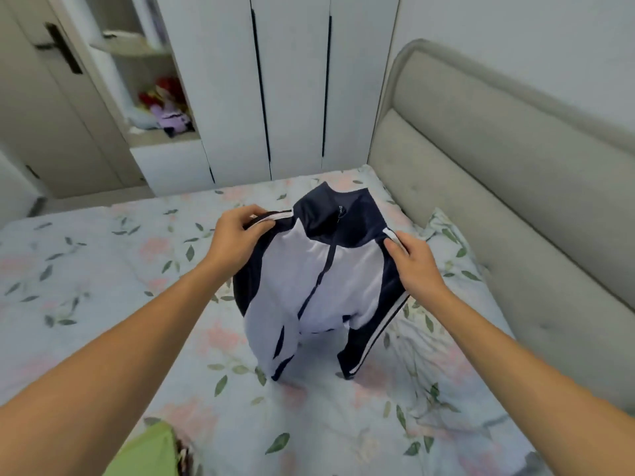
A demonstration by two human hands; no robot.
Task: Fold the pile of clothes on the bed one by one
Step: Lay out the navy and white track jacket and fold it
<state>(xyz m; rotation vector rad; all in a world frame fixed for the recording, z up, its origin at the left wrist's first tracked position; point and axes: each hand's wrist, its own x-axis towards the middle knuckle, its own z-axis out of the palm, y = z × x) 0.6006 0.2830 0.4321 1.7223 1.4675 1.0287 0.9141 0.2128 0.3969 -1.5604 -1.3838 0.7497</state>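
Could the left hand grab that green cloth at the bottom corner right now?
Probably not right away: the left hand is gripping one shoulder of the jacket, the right hand the other. The green cloth lies near the left forearm, unobstructed, so reach looks fine after letting go.

We saw tall white wardrobe doors [292,87] beyond the hands, a padded beige headboard [498,173] to their right, an open white shelf niche [151,97] and a pale door with a black handle [62,49] far left.
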